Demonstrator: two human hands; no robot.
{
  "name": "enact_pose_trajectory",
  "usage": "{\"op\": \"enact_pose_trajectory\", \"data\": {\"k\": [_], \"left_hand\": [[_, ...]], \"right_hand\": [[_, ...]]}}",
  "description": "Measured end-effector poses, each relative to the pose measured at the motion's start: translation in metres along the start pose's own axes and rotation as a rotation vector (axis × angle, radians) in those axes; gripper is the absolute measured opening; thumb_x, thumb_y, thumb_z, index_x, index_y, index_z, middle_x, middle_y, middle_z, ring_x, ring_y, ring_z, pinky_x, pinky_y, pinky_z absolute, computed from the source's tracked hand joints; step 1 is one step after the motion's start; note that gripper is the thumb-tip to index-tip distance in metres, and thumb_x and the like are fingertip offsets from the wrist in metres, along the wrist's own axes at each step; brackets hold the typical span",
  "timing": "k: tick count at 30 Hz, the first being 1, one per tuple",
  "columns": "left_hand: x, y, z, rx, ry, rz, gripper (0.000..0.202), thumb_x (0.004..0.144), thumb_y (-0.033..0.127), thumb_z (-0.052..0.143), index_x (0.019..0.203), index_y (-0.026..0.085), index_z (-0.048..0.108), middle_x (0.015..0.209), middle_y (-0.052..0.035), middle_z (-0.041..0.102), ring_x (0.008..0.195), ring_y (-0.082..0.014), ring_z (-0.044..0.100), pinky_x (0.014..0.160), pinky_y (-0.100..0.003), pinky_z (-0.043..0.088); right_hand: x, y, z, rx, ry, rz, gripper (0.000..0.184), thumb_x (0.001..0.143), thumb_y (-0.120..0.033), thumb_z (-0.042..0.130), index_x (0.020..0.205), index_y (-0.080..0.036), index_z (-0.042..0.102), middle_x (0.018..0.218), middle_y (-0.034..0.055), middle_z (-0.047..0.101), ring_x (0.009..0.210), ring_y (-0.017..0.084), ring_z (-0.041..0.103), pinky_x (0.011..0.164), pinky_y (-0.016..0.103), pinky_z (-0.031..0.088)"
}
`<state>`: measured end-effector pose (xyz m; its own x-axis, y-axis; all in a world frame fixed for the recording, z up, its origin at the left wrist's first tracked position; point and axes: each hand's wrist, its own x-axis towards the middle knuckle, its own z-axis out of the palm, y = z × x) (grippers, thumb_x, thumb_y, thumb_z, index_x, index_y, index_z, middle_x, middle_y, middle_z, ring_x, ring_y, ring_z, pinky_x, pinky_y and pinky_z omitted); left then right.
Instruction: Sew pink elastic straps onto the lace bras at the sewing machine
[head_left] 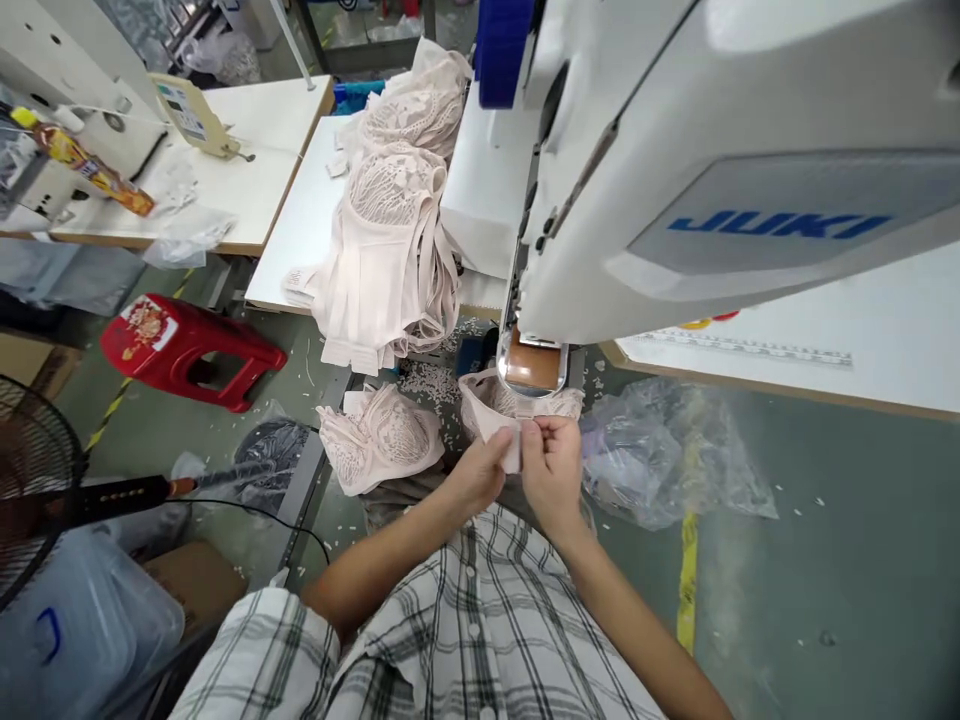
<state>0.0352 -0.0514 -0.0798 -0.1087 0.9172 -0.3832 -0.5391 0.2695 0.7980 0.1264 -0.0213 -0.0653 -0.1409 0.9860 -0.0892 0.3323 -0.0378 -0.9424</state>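
Between my two hands is a pale pink lace bra [480, 398], right below the front of a white sewing machine [645, 220]. My left hand [484, 465] pinches a flat piece of its band. Fingers curled, my right hand [553, 465] grips the same band close beside the left one. Part of the bra passes under the machine's orange-brown guard [532, 365], so the needle area is hidden. Another lace bra [394, 435] lies by my lap, left of my hands. A stack of similar bras [382, 240] drapes over the table edge further up.
A red stool [187, 350] and a black fan [37, 490] stand at left. Clear plastic bags [660, 450] lie right of my hands. A ruler [750, 348] rests on the right-hand table. A second machine table [255, 130] stands at upper left.
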Motion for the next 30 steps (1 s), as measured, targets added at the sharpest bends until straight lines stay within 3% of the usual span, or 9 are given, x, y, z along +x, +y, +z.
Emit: {"op": "enact_pose_trajectory", "data": {"k": [7, 11, 13, 16, 18, 20, 26, 28, 30], "left_hand": [[-0.008, 0.023, -0.005, 0.250, 0.227, 0.182, 0.032, 0.089, 0.046, 0.062, 0.105, 0.018, 0.068, 0.112, -0.0082, 0.067, 0.112, -0.0217, 0.058, 0.103, -0.034, 0.041], [-0.009, 0.053, -0.020, 0.497, 0.008, 0.098, 0.031, 0.089, 0.041, 0.063, 0.068, 0.018, 0.065, 0.068, -0.0010, 0.060, 0.070, -0.0164, 0.055, 0.075, -0.029, 0.045], [-0.010, 0.067, -0.020, 0.563, -0.142, 0.039, 0.032, 0.088, 0.039, 0.064, 0.064, 0.017, 0.063, 0.060, 0.0015, 0.055, 0.061, -0.0137, 0.048, 0.065, -0.027, 0.041], [-0.010, 0.080, -0.017, 0.687, -0.303, -0.039, 0.026, 0.089, 0.037, 0.061, 0.075, 0.017, 0.066, 0.066, 0.0019, 0.056, 0.064, -0.0133, 0.048, 0.064, -0.025, 0.040], [-0.008, 0.084, -0.018, 0.692, -0.340, -0.128, 0.026, 0.089, 0.038, 0.061, 0.074, 0.016, 0.065, 0.065, 0.0019, 0.055, 0.063, -0.0130, 0.047, 0.062, -0.025, 0.039], [-0.002, 0.087, -0.024, 0.499, -0.266, -0.243, 0.020, 0.084, 0.035, 0.067, 0.079, 0.016, 0.065, 0.063, 0.0024, 0.053, 0.059, -0.0117, 0.045, 0.057, -0.024, 0.037], [0.005, 0.089, -0.036, -0.442, 0.172, -0.331, 0.007, 0.090, 0.021, 0.064, 0.086, 0.017, 0.060, 0.065, 0.0055, 0.054, 0.043, -0.0014, 0.035, 0.048, -0.014, 0.036], [-0.002, 0.083, -0.024, -0.604, 0.215, -0.405, 0.012, 0.094, 0.020, 0.060, 0.083, 0.016, 0.058, 0.065, 0.0051, 0.055, 0.042, -0.0002, 0.038, 0.048, -0.012, 0.037], [-0.008, 0.076, -0.007, -0.709, 0.187, -0.478, 0.010, 0.091, 0.017, 0.064, 0.083, 0.015, 0.058, 0.067, 0.0045, 0.057, 0.046, -0.0001, 0.043, 0.051, -0.012, 0.041]], "right_hand": [[-0.004, 0.011, 0.004, -0.003, -0.087, -0.022, 0.025, 0.096, -0.047, 0.049, 0.090, -0.023, 0.052, 0.078, 0.0030, 0.062, 0.069, 0.019, 0.059, 0.062, 0.031, 0.049], [0.016, -0.001, -0.032, -0.198, -0.129, -0.341, 0.023, 0.091, -0.044, 0.059, 0.098, -0.022, 0.061, 0.104, 0.0100, 0.066, 0.100, 0.025, 0.061, 0.084, 0.039, 0.049], [0.027, -0.010, -0.048, -0.242, -0.314, -0.467, 0.027, 0.090, -0.042, 0.061, 0.109, -0.022, 0.060, 0.116, 0.0109, 0.064, 0.109, 0.025, 0.058, 0.089, 0.039, 0.048], [0.037, -0.019, -0.061, -0.246, -0.736, -0.402, 0.021, 0.094, -0.039, 0.057, 0.107, -0.023, 0.058, 0.093, 0.0027, 0.067, 0.082, 0.016, 0.061, 0.069, 0.028, 0.047], [0.042, -0.019, -0.067, -0.238, -0.797, -0.336, 0.015, 0.092, -0.036, 0.057, 0.098, -0.022, 0.058, 0.075, -0.0028, 0.061, 0.064, 0.012, 0.054, 0.059, 0.024, 0.041], [0.046, -0.017, -0.082, -0.191, -0.604, -0.294, 0.013, 0.090, -0.034, 0.060, 0.091, -0.021, 0.057, 0.072, -0.0029, 0.058, 0.061, 0.010, 0.052, 0.057, 0.024, 0.040], [0.061, -0.009, -0.155, 0.025, 0.709, -0.133, 0.026, 0.093, -0.051, 0.052, 0.107, -0.029, 0.054, 0.095, 0.0090, 0.062, 0.067, 0.020, 0.057, 0.054, 0.035, 0.044], [0.056, -0.010, -0.158, -0.033, 0.714, -0.174, 0.025, 0.094, -0.049, 0.053, 0.108, -0.030, 0.058, 0.096, 0.0097, 0.064, 0.069, 0.022, 0.060, 0.055, 0.037, 0.046], [0.044, -0.014, -0.141, -0.166, 0.382, -0.241, 0.017, 0.093, -0.041, 0.059, 0.097, -0.027, 0.066, 0.092, 0.0074, 0.069, 0.074, 0.021, 0.064, 0.061, 0.036, 0.051]]}}
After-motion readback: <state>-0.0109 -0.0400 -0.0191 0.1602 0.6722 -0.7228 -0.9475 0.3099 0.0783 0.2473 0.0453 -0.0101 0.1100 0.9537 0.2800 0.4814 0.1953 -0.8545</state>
